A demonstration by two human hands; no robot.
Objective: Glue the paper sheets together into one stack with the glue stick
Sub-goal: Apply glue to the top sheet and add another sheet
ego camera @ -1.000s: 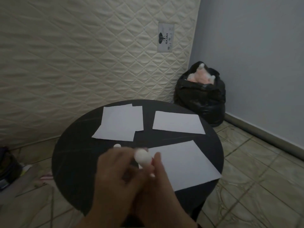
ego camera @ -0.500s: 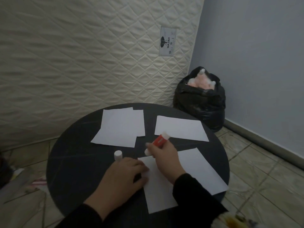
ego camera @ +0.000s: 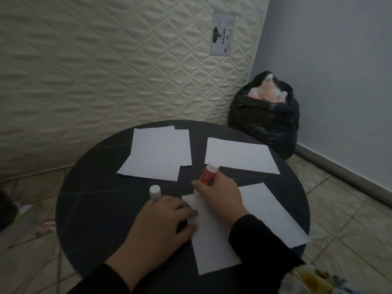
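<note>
I had the glue stick pinched in my right hand, fingers curled round its red barrel, its white butt tilted up toward the table's far edge. The working end was hidden under my fingers at the far left corner of the near sheet, so I could not tell whether glue was touching paper. My left hand lay flat, fingers fairly straight, fingertips pressing that sheet's left edge and the palm resting on the black table.

The cap stood upright on the table just beyond my left hand, so the stick was open for use. By my reading, the step in hand was the gluing of this near sheet, right at its start.

Nothing was stacked on it yet. A single sheet lay near the table's far right edge, apart from the near one. Toward the far edge, left of centre, lay two sheets, one overlapping the other; whether they were already glued I could not tell.

The next move called for drawing the stick across the sheet's top edge while my left hand kept it from sliding. Thin paper would buckle if I pushed toward my pinning fingers. After that, a far sheet had to be brought over and squared on top.
</note>
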